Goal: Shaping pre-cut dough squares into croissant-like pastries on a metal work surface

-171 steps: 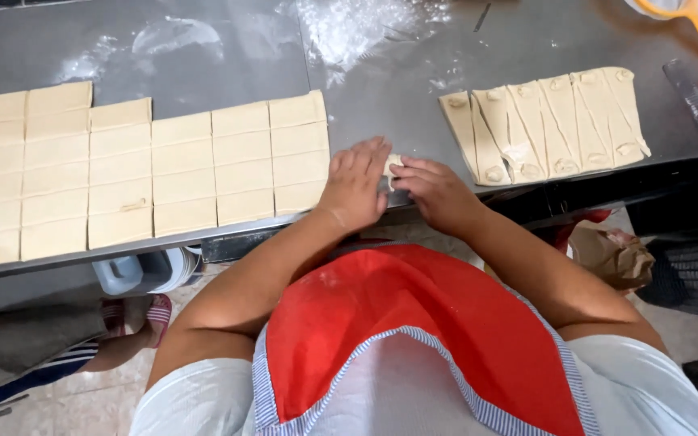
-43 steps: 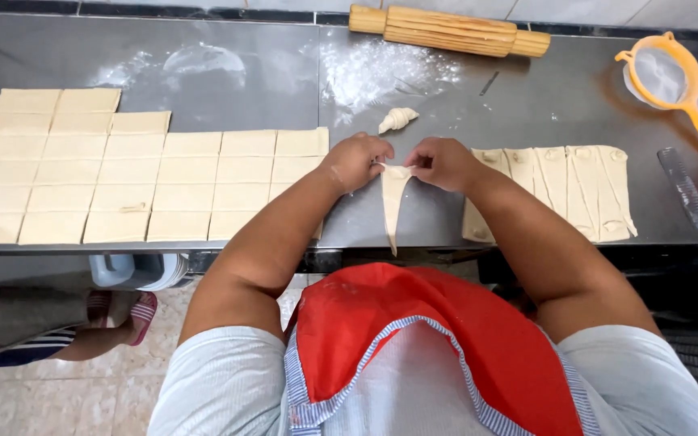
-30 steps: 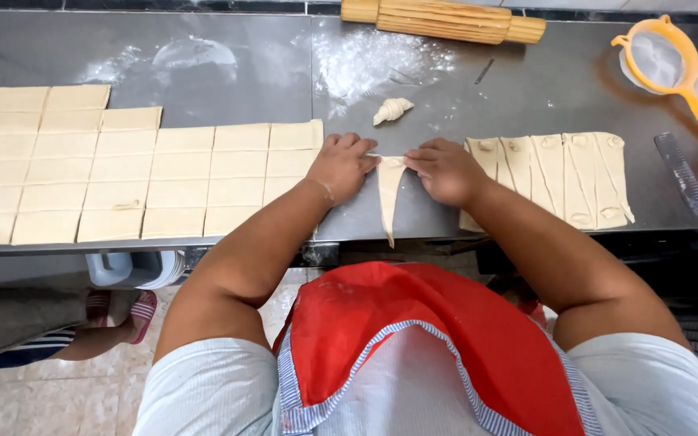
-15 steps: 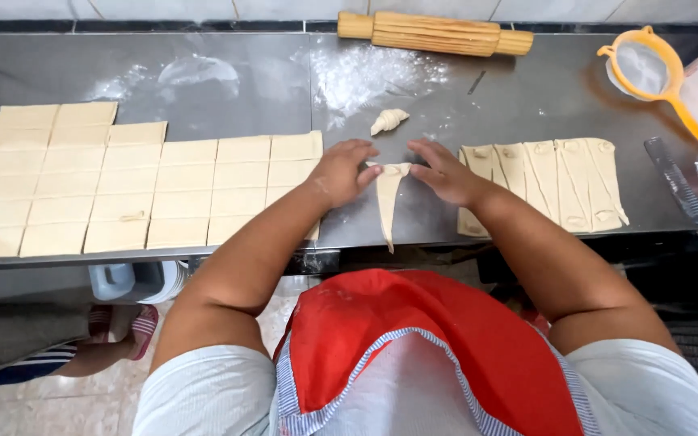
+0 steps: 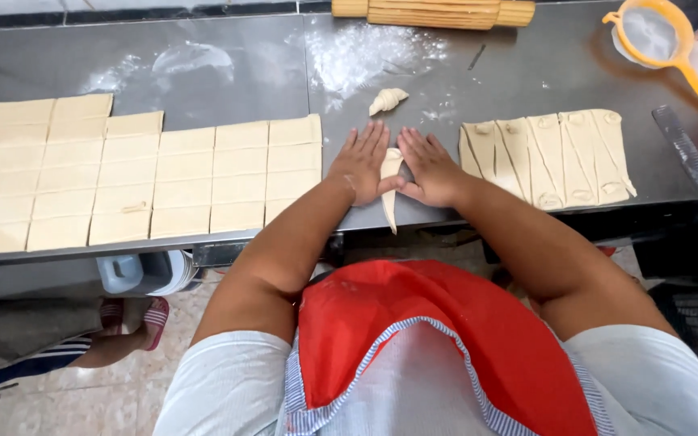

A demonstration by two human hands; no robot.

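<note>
A dough triangle (image 5: 389, 182) is being pressed flat on the steel table (image 5: 228, 69) between the left hand (image 5: 359, 161) and right hand (image 5: 430, 168), both open with fingers spread, gripping nothing. Its tip is hanging over the table's near edge. A rolled piece (image 5: 387, 100) is lying just beyond, dough squares (image 5: 147, 178) to the left.

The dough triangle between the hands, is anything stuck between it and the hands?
Nothing visible. The left hand and the right hand lie flat on either side of the dough triangle, touching its rolled top. Its pointed tail hangs over the table edge, uncovered.
</note>
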